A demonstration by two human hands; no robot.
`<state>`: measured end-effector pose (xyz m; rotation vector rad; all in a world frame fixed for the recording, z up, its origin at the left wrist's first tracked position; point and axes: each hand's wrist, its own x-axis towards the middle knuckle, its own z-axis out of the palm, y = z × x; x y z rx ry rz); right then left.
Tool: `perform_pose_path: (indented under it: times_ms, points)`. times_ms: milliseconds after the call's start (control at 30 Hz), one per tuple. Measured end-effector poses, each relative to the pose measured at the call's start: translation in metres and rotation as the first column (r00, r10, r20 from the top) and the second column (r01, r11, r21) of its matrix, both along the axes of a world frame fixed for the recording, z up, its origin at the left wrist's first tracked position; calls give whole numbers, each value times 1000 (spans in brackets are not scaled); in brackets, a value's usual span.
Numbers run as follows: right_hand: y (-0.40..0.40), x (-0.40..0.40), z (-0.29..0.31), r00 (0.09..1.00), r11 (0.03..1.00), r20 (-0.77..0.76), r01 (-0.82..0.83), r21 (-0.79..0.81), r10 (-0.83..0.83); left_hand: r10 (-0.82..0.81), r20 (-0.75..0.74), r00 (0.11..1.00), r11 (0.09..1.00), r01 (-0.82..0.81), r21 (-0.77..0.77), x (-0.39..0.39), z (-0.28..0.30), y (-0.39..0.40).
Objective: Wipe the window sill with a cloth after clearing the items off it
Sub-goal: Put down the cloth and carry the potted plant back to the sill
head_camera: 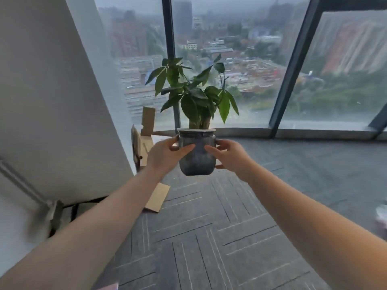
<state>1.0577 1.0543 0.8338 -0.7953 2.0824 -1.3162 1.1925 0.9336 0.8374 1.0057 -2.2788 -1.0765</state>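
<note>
Both arms stretched forward. Left hand [165, 152] and right hand [229, 154] grip opposite sides of dark blue-grey glazed pot with pale rim [196, 152], held upright in air above grey patterned carpet floor [219, 237]. Green leafy plant [192, 95] rises from pot. Grey window sill [314, 133] behind, below large glass panes. Brown cardboard pieces [146, 141] lean at left corner.

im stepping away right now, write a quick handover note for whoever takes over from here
Left hand and right hand: both grip the plant pot, one on each side, holding it upright in the air above the carpet.
Window sill: the visible stretch is bare; cardboard pieces stand at its left end.
Done: pot is lifted.
Left: set the pot down, then wipe the sill. No cloth in view.
</note>
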Motion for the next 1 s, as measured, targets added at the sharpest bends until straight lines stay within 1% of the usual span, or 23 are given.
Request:
perform_pose_path:
  times_ms: [133, 233, 333, 433, 533, 667, 800, 1000]
  points:
    - [-13, -81, 4, 990, 990, 1, 140, -28, -140, -138, -22, 990, 990, 138, 27, -100, 6, -36]
    - [-13, -144, 2, 970, 969, 27, 241, -52, -240, -217, -18, 976, 975, 218, 51, -177, 9, -46]
    - [-13, -214, -2, 947, 944, -1, 320, -78, -321, -306, -18, 952, 950, 307, 54, -260, 5, -55]
    - [-20, -291, -9, 943, 938, -23, 329, -109, -333, -341, -24, 940, 938, 342, 53, -341, 1, -64]
    - [-35, -376, -9, 950, 945, -48, 300, -127, -308, -322, -25, 946, 944, 323, 64, -424, -2, -80]
    - [-60, -475, -3, 957, 957, -77, 270, -104, -278, -306, 28, 952, 952, 304, 41, -522, 5, -106]
    - [-94, -561, 5, 959, 959, -78, 265, -97, -273, -278, 45, 960, 961, 278, 10, -605, 14, -137]
    - [-148, -680, -1, 950, 958, -136, 269, -98, -281, -298, 5, 954, 953, 298, 55, -723, 5, -193]
